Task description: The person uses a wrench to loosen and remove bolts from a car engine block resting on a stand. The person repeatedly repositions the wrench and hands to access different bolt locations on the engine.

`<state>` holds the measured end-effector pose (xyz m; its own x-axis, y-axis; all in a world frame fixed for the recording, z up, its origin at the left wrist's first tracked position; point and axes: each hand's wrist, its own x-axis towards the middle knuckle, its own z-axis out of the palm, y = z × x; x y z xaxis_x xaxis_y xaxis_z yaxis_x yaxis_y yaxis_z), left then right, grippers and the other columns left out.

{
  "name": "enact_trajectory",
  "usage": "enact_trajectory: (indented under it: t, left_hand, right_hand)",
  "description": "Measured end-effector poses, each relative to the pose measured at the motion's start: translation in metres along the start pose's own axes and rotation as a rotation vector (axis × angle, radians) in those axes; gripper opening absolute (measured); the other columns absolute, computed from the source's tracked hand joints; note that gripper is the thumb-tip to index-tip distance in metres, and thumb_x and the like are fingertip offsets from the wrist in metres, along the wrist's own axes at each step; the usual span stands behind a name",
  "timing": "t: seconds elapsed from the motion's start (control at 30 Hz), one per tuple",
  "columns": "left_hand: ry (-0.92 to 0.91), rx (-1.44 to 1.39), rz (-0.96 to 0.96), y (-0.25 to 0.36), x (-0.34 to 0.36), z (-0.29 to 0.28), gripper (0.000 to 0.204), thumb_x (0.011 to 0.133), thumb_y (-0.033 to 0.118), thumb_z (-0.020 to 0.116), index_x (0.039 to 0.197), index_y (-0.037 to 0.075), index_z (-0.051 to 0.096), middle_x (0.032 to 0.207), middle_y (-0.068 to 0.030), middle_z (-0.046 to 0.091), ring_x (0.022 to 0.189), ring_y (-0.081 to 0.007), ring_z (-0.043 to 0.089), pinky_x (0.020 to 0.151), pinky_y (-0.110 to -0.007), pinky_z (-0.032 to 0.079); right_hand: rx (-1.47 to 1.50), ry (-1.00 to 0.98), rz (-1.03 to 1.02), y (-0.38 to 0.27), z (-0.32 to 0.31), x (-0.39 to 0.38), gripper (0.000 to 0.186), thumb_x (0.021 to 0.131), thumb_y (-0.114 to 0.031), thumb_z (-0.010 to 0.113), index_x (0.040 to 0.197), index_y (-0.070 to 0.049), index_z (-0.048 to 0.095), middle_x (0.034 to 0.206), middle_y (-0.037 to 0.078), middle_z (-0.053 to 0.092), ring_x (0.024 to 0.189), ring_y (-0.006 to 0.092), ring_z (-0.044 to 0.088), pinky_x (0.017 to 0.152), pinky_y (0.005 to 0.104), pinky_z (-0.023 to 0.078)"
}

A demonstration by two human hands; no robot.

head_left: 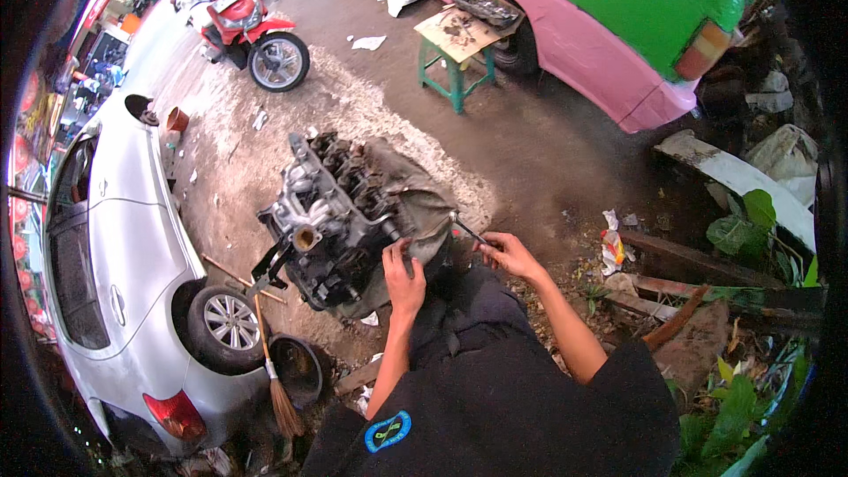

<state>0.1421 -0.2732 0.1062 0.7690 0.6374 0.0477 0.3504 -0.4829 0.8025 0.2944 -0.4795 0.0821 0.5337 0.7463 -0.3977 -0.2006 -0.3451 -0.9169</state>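
A greasy metal engine (309, 199) sits low in front of me, with a grey-brown cloth (411, 190) draped over its right side. My left hand (404, 281) is at the near edge of the engine, beside a short dark cylinder (389, 228). Its fingers reach forward and are slightly bent, with nothing visible in them. To the right, my right hand (511, 258) grips a slim hand tool (468, 230) with a dark shaft and a shiny metal head. The tool's head lies over the cloth's right edge; whether it touches the cloth cannot be told.
At left stands a silver car (132, 247), with a broom (281, 397) and black bucket (296, 367) by its rear wheel. Ahead are a red motorbike (252, 35), a green stool (455, 62) bearing parts, and a pink-and-green vehicle (601, 44). Wood scraps (685, 256) lie right.
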Motion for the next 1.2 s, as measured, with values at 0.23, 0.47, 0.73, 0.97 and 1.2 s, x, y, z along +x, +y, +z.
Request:
enact_trajectory:
  t: [0.23,0.47,0.73,0.97,1.2]
  left_hand:
    - [-0.214,-0.023,0.045,0.045,0.044,0.056,0.031,0.088,0.001,0.057,0.118,0.0,0.059,0.114,-0.0196,0.055,0.104,-0.0367,0.059,0.091,-0.043,0.047]
    - [-0.325,-0.206,0.103,0.069,0.103,0.1,0.027,0.095,0.009,0.06,0.119,-0.001,0.061,0.104,-0.0157,0.064,0.098,-0.029,0.064,0.085,-0.036,0.05]
    - [-0.421,-0.589,-0.164,0.085,0.195,0.158,0.027,0.098,0.016,0.063,0.112,-0.007,0.063,0.097,-0.0079,0.068,0.09,-0.0122,0.063,0.077,-0.028,0.051]
    - [-0.325,-0.855,-0.155,0.098,0.306,0.22,0.021,0.1,0.014,0.058,0.108,-0.005,0.059,0.095,-0.0126,0.07,0.09,-0.0159,0.067,0.084,-0.029,0.052]
    - [-0.205,-0.917,-0.373,0.106,0.408,0.234,0.025,0.104,0.02,0.052,0.116,-0.002,0.049,0.099,-0.0153,0.068,0.095,-0.029,0.07,0.083,-0.042,0.059]
  right_hand:
    - [-0.014,0.108,0.044,-0.014,-0.064,-0.019,0.021,0.1,-0.017,0.056,0.111,-0.004,0.067,0.074,0.001,0.059,0.069,0.0088,0.056,0.06,0.0267,0.048]
    - [-0.016,0.163,0.062,-0.026,-0.087,0.009,0.023,0.1,-0.016,0.057,0.115,-0.004,0.069,0.075,0.001,0.06,0.069,0.0088,0.056,0.059,0.0282,0.05]
    - [-0.049,0.134,0.011,-0.042,-0.148,0.085,0.026,0.1,-0.02,0.059,0.118,-0.006,0.07,0.076,0.003,0.065,0.067,0.0099,0.061,0.06,0.0293,0.052]
    - [-0.145,0.063,-0.009,-0.054,-0.221,0.192,0.029,0.099,-0.021,0.058,0.118,-0.001,0.067,0.092,0.01,0.074,0.082,0.019,0.071,0.077,0.0359,0.055]
    - [-0.126,0.054,-0.01,-0.083,-0.293,0.293,0.025,0.1,-0.014,0.055,0.116,0.004,0.064,0.102,0.012,0.073,0.098,0.0185,0.069,0.087,0.0354,0.054]
